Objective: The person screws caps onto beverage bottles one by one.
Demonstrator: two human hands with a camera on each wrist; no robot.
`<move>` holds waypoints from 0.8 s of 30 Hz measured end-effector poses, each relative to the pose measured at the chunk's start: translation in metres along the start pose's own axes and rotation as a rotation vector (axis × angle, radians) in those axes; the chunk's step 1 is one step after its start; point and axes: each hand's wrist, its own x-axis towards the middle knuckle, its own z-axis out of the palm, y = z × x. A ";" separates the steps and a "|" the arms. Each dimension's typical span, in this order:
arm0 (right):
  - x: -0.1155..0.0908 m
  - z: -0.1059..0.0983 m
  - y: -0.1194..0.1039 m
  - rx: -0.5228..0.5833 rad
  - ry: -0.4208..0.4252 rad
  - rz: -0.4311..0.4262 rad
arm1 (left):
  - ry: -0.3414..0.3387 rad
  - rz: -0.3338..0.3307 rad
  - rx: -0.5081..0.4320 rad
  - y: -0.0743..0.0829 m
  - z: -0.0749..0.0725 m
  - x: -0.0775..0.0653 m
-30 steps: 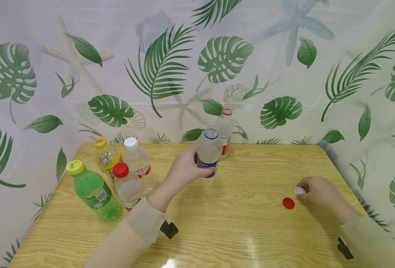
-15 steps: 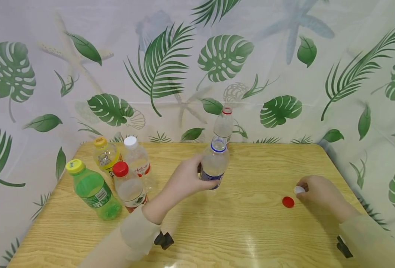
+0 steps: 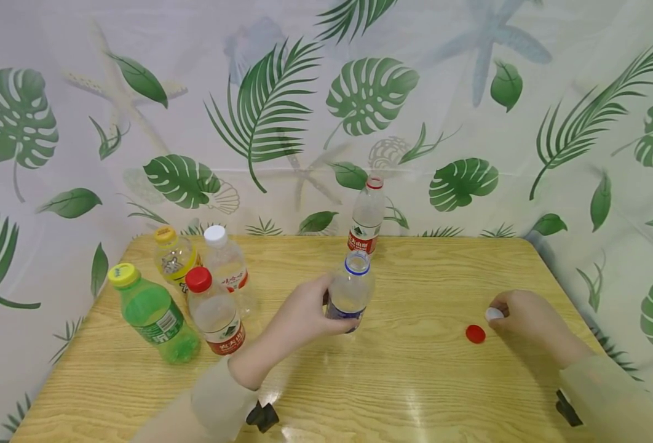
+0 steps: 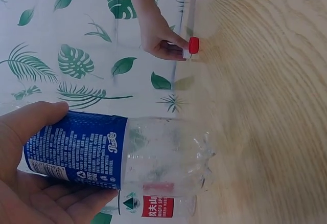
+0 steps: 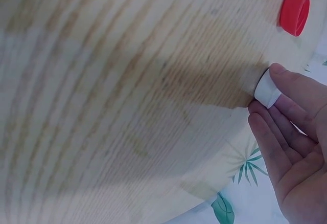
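My left hand grips a clear plastic bottle around its blue label, thumb on one side and fingers on the other. The bottle is capless with a blue neck ring, and in the left wrist view its base shows close over the wooden table. At the right, my right hand pinches a white bottle cap between thumb and fingers at the tabletop. Beside it lies a red bottle cap. Behind the held bottle stands another capless bottle with a red neck ring and red label.
On the left of the table several capped bottles stand together: a green bottle with yellow cap, a yellow-labelled bottle, a white-capped bottle and a red-capped bottle. A leaf-patterned sheet hangs behind.
My left hand has brought the blue-labelled bottle toward me, away from the red-ringed bottle, whose label now shows. My right hand stays at the white cap.
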 end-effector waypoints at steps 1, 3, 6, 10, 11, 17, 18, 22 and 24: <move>0.000 0.000 0.000 0.001 0.000 0.000 | -0.006 -0.005 -0.001 -0.002 0.001 -0.001; 0.000 -0.001 -0.001 0.001 0.000 0.000 | -0.018 -0.018 -0.010 -0.006 0.004 -0.003; 0.000 -0.001 -0.001 0.002 -0.003 0.004 | -0.028 -0.027 -0.010 -0.011 0.006 -0.007; 0.000 -0.002 -0.001 0.000 -0.010 0.007 | -0.038 -0.038 -0.006 -0.016 0.008 -0.010; 0.000 -0.002 -0.001 -0.001 -0.012 0.008 | -0.041 -0.040 -0.005 -0.017 0.009 -0.011; 0.001 -0.002 -0.001 -0.013 -0.020 0.004 | -0.053 -0.057 -0.008 -0.021 0.012 -0.012; 0.001 -0.002 -0.001 -0.015 -0.019 0.003 | -0.055 -0.058 -0.010 -0.021 0.012 -0.012; 0.001 -0.002 -0.002 -0.020 -0.016 0.001 | -0.061 -0.059 -0.010 -0.023 0.015 -0.013; 0.001 -0.002 -0.002 -0.020 -0.016 0.003 | -0.061 -0.055 -0.009 -0.023 0.015 -0.013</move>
